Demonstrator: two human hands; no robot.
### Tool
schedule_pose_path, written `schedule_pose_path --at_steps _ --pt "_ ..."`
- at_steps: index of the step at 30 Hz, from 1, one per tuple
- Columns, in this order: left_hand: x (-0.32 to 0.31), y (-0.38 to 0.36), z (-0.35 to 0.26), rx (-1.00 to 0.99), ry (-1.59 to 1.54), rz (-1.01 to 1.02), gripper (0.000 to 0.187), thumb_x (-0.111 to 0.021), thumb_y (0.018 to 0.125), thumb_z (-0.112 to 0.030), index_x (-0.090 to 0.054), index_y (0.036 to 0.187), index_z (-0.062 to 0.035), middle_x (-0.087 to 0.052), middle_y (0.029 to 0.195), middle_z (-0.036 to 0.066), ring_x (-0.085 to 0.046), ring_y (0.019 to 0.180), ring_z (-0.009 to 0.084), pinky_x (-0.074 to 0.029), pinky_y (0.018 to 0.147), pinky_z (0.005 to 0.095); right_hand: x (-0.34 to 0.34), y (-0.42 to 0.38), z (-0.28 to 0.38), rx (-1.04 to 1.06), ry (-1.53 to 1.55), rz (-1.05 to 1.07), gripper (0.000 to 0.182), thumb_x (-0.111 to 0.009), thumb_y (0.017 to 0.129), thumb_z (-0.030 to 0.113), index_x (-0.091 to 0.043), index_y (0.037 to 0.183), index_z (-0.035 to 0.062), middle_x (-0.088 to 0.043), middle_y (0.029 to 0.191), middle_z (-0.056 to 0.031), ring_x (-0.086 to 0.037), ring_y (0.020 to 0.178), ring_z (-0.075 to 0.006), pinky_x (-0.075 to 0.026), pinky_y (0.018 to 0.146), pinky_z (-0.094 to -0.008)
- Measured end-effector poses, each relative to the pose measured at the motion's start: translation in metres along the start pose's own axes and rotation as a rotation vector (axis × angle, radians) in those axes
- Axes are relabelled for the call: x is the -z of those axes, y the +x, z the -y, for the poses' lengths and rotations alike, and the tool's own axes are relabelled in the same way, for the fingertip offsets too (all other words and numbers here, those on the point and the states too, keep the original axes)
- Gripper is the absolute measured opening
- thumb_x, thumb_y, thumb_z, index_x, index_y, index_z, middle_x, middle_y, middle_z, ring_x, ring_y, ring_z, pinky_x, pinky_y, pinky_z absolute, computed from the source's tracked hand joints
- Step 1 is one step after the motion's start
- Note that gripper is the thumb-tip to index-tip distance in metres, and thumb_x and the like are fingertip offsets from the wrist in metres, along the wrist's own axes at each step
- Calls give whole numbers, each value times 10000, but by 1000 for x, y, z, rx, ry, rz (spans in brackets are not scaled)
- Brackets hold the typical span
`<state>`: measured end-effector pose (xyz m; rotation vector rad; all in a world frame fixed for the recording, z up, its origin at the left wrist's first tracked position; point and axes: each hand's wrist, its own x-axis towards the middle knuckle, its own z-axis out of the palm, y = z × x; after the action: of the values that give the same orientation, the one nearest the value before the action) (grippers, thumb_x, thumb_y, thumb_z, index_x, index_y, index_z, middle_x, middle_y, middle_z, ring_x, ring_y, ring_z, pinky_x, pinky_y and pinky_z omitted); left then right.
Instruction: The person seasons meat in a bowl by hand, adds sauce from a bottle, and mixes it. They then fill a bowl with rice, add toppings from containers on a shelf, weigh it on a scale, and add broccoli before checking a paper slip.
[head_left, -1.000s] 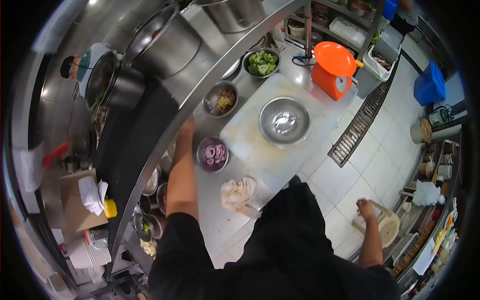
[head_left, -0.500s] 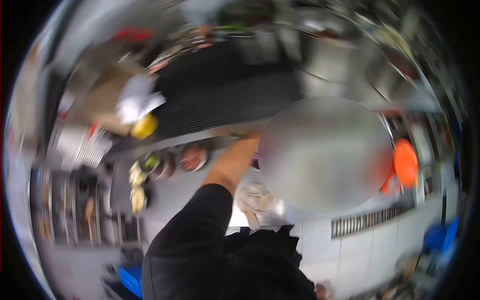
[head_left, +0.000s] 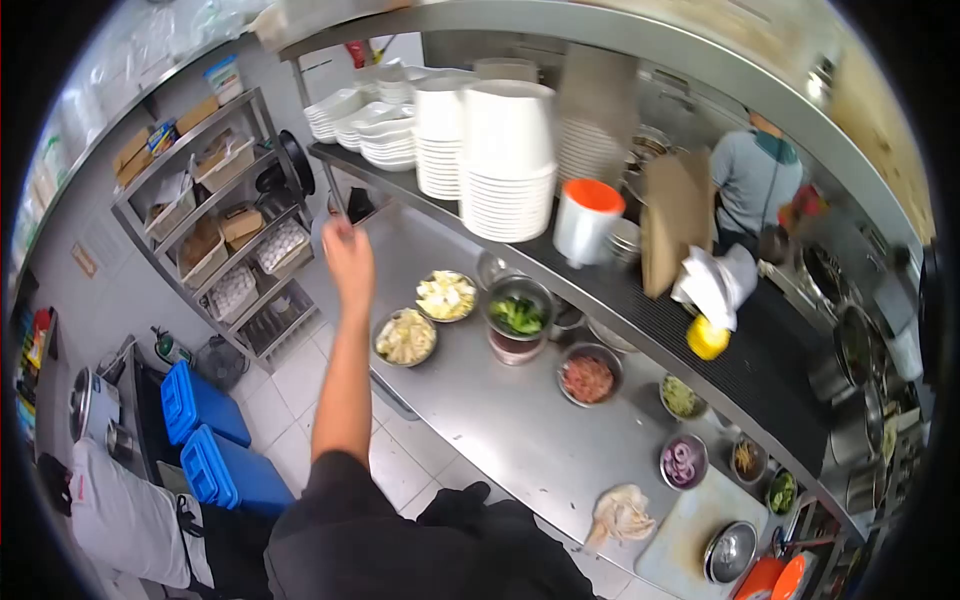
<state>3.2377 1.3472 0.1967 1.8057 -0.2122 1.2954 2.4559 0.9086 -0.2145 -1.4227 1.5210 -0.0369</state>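
Observation:
My left hand (head_left: 348,258) reaches forward over the far left end of the steel counter (head_left: 480,385). Its fingers are curled in beside the lower end of a shelf post (head_left: 337,190); what they hold, if anything, is too small to make out. A small black item (head_left: 368,203) lies just beyond. To the right of the forearm are a bowl of pale chopped food (head_left: 406,337), a bowl of pale yellow and white pieces (head_left: 446,296) and a bowl of green vegetables (head_left: 518,314). My right hand is out of view.
Above the counter, a shelf carries stacked white bowls (head_left: 508,170) and a white container with orange top (head_left: 588,225). Farther right are a meat bowl (head_left: 588,376) and a cutting board (head_left: 690,545). One person (head_left: 755,175) stands beyond, another (head_left: 130,510) at lower left.
The view has swung toward the counter's left end. The large blurred grey round shape has gone from view. My left hand has moved from the counter's middle to the shelf post.

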Motion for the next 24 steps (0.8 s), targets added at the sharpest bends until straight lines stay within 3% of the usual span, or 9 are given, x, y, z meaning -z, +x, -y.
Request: schedule_pose_path --at_steps 5,9,11,12,15,16,18,21,24 --pt "-78 190 97 -236 143 324 483 -569 851 -69 -559 1334 -66 -569 1361 202 -545 1254 417 -468 1038 447 -15 -37 -45 122 -304 -73 265 -626 883 311 -728 1038 122 -742 1000 -123 -697 924 -336 -549 842 -493" --pt "-132 274 178 -140 171 1046 474 -604 945 -290 -606 1334 -20 -582 1400 213 -528 1326 342 -404 1126 404 23 -92 -143 686 -1191 -349 266 -646 872 328 -738 1025 131 -747 991 -131 -703 935 -346 -548 847 -490" --pt "-130 288 167 161 176 1192 395 -634 942 -283 -654 1249 -33 -696 982 123 -664 734 201 -547 658 358 21 -116 -153 399 -1092 -35 409 -713 821 284 -677 1190 112 -727 1103 -134 -680 1030 -327 -535 898 -514" --pt "-137 296 185 4 13 1207 355 -664 928 -282 -673 1200 -53 -660 866 82 -582 564 153 -477 515 321 19 -134 -153 243 -1045 93 513 -746 795 261 -646 1273 103 -717 1159 -136 -669 1077 -318 -529 923 -526" --pt "-156 332 214 -250 152 1234 279 -661 961 -230 -674 1188 -68 -651 867 43 -574 670 117 -483 578 291 -13 -181 -117 -135 -579 98 381 -667 903 157 -636 1274 78 -705 1135 -113 -706 914 -316 -618 733 -479" --pt "-151 332 199 52 -33 1287 225 -635 990 -217 -668 1147 -59 -621 839 3 -538 683 81 -464 599 250 -31 -198 -100 -454 53 -47 347 -651 954 204 -624 1283 97 -681 1169 -118 -700 919 -341 -616 699 -521" --pt "-155 336 198 12 -146 1312 230 -614 1017 -224 -638 1154 -41 -577 815 -18 -474 665 60 -419 601 237 -31 -182 -181 -131 -234 187 448 -711 893 267 -610 1285 76 -663 1233 -113 -706 962 -303 -620 723 -454" --pt "-141 348 214 -212 -137 1192 275 -589 1042 -234 -602 1221 -25 -560 839 -12 -455 722 75 -404 648 242 -45 -211 -88 -658 -2 74 398 -702 899 303 -639 1187 35 -697 1120 -152 -725 910 -286 -618 708 -415" --pt "-84 345 207 -209 -84 1045 340 -564 1060 -263 -568 1256 15 -588 923 42 -505 819 111 -439 714 268 -40 -216 3 -438 -151 64 353 -667 923 341 -675 1021 2 -714 908 -165 -728 785 -261 -613 676 -392"
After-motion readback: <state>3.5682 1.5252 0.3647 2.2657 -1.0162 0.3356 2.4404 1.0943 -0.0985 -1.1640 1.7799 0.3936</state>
